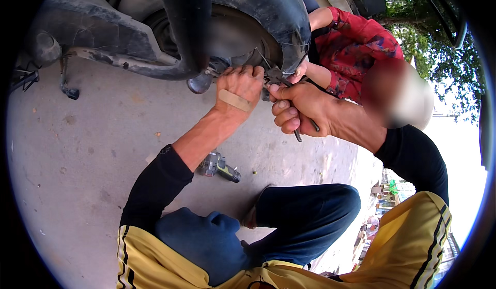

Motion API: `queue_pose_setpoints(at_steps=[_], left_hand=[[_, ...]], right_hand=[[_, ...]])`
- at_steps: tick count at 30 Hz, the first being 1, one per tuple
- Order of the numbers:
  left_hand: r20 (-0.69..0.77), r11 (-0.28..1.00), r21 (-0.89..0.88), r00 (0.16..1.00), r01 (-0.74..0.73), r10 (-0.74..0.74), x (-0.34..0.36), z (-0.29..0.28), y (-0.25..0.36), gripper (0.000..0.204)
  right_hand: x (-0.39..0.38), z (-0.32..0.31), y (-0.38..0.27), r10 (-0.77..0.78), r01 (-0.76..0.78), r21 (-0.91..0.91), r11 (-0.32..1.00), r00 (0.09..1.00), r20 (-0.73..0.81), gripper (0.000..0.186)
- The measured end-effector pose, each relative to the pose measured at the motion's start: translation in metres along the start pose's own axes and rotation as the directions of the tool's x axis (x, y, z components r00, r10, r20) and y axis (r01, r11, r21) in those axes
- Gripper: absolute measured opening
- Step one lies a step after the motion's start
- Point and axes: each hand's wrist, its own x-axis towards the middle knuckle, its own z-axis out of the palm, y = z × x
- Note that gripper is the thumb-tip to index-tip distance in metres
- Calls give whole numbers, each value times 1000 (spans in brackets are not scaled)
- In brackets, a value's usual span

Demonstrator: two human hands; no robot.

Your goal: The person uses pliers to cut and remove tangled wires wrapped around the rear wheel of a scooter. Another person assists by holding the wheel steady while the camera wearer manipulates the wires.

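Note:
My left hand (238, 90), with a tan plaster across its back, curls its fingers at the axle area beside a two-wheeler's rear wheel (237, 28); what they hold is hidden. My right hand (302, 108) grips dark pliers (279, 77), whose handles poke out below my fingers and whose jaws are at the wheel's lower part, right beside my left fingertips. A thin rod or wire (261, 56) sticks up near the jaws. A co-worker's hand (298, 71) is just behind the pliers, partly hidden.
A co-worker in a red patterned shirt (351, 41) crouches beyond the wheel at upper right. A cordless power tool (222, 169) lies on the concrete ground (88, 160) between my arms. The vehicle's dark body (103, 36) spans the upper left, with a kickstand (67, 82).

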Motion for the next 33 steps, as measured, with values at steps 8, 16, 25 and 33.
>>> queue_pose_setpoints(at_steps=[8, 16, 25, 33], left_hand=[[138, 983, -162, 988, 90, -68, 2, -9, -3, 13], [263, 662, -626, 911, 412, -318, 27, -29, -1, 30], [130, 722, -598, 932, 346, -339, 24, -17, 6, 23], [-15, 775, -556, 928, 301, -371, 21, -10, 15, 25]], right_hand=[[1, -5, 4, -47, 48, -54, 997, 999, 20, 27], [13, -16, 14, -134, 139, -38, 990, 985, 110, 28], [10, -35, 21, -325, 350, -173, 921, 933, 154, 35], [50, -100, 29, -377, 481, -652, 586, 874, 306, 40]])
